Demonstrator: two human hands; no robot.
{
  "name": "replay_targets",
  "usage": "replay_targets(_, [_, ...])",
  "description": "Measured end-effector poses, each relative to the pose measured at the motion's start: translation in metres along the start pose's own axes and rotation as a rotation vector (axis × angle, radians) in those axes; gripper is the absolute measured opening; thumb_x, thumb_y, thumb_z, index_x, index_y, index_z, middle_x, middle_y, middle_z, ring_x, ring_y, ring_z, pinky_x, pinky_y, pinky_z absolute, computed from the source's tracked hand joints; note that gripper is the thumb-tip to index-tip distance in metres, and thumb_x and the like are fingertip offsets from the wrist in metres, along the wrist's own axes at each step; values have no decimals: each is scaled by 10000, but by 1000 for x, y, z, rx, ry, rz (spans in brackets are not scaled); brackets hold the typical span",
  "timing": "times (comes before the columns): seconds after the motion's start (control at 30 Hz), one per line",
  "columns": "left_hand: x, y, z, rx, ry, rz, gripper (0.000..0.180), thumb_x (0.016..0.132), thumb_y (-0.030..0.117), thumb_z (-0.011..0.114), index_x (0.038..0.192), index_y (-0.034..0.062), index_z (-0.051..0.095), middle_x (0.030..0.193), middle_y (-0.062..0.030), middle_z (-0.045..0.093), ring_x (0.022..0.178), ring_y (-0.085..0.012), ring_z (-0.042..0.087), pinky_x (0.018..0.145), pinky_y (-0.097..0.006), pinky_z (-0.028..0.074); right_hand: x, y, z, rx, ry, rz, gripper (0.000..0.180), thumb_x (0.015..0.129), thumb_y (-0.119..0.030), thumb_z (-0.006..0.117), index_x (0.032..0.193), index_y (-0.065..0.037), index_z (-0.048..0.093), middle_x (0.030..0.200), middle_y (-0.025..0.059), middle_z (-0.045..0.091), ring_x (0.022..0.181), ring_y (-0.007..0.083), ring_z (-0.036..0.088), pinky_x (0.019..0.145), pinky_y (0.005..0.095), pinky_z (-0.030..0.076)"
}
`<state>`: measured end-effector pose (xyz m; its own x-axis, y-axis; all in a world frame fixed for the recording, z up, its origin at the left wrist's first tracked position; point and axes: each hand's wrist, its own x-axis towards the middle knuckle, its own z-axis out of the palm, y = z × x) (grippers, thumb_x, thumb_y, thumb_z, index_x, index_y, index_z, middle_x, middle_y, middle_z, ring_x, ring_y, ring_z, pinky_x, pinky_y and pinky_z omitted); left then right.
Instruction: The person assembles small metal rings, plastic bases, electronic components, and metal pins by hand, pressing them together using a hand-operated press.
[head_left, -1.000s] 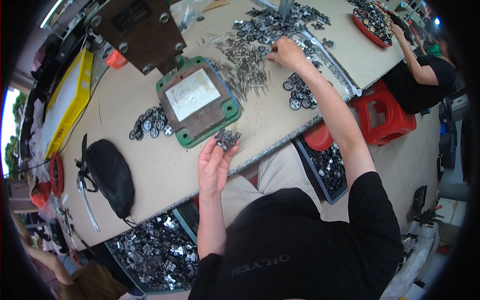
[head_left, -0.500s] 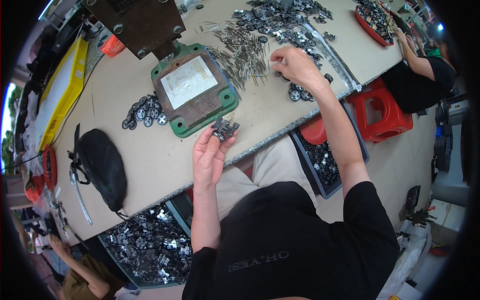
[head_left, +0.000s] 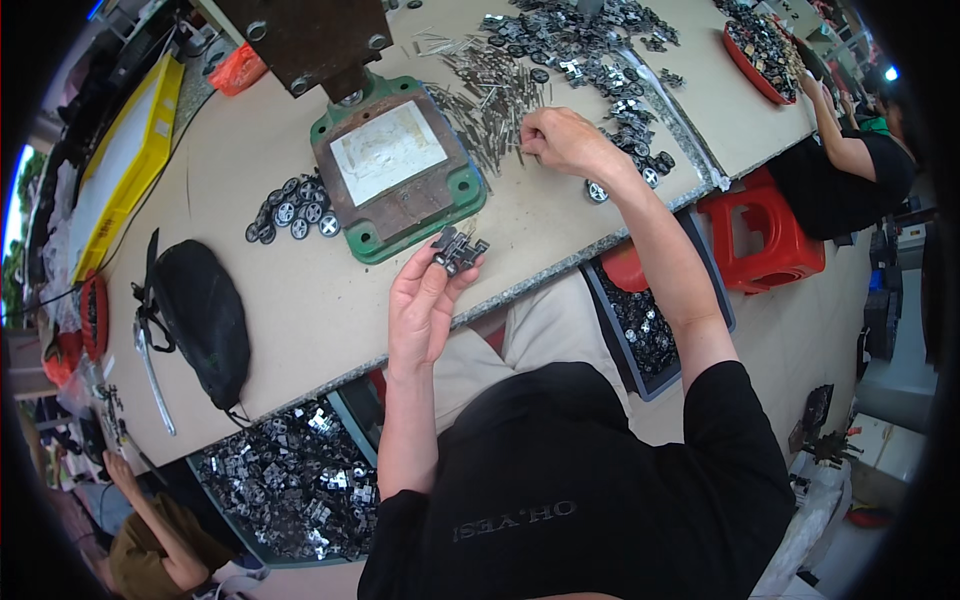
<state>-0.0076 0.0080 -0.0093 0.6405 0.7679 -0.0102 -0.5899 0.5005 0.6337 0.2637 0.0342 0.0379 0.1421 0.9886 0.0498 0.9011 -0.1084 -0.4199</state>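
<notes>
Pinched in the fingers of my left hand [head_left: 422, 305] is a small black toy-car chassis part [head_left: 457, 252] with silvery bits, held just off the front corner of a green press base [head_left: 375, 245]. My right hand [head_left: 568, 140] hovers at the edge of a heap of thin metal pins [head_left: 490, 100]. Its thumb and fingertips are pressed together; whatever lies between them is too small to make out. Beneath that wrist, a few black toy wheels [head_left: 597, 191] with silver hubs rest on the table.
Above the base hangs the dark press head [head_left: 310, 40]. More wheels [head_left: 290, 212] lie left of it, beside a black pouch [head_left: 203, 325]. Chassis parts [head_left: 570, 45] are piled at the back. Bins [head_left: 350, 425] stand below the table edge. Co-workers sit right and lower left.
My right hand has moved left toward the metal pins, and its fingers have drawn together. My left hand still holds the chassis part in nearly the same place; the whole view has shifted slightly.
</notes>
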Motion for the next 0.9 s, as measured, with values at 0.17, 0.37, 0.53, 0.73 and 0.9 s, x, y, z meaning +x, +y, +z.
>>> replay_targets(0.17, [-2,1,-4,-4,-6,9,312,906,68,488,1202,-32,471,1099,-167,567,1001,-303,579,849,-330,498,5,-2,-16,80,-72,76,161,771,-129,577,878,-41,659,836,151,652,845,295,618,774,374,473])
replay_targets(0.37, [-1,1,-3,3,-8,8,316,906,66,486,1207,-31,467,1098,-166,568,1002,-298,579,851,-328,496,63,55,-20,-26,180,186,230,767,-133,582,977,-86,665,907,154,649,899,305,611,811,392,470])
replay_targets(0.53, [-1,0,-1,14,-6,12,325,906,79,491,1210,-31,462,1100,-165,569,1005,-291,578,848,-324,495,91,61,-23,-261,-23,121,308,745,-111,619,1052,-82,618,1038,142,617,980,302,576,839,393,457])
replay_targets(0.73, [-5,1,-1,9,9,15,328,906,92,498,1206,-35,463,1094,-162,573,1002,-281,580,837,-320,496,62,45,-33,10,89,-56,296,781,-153,616,1054,-42,595,960,134,626,893,241,588,781,346,461])
replay_targets(0.9, [-2,1,6,46,38,19,325,904,94,503,1196,-44,469,1085,-156,581,985,-265,588,838,-317,491,-29,-8,-27,901,-145,-79,329,851,-194,572,1135,-30,564,991,48,609,838,110,551,711,246,444])
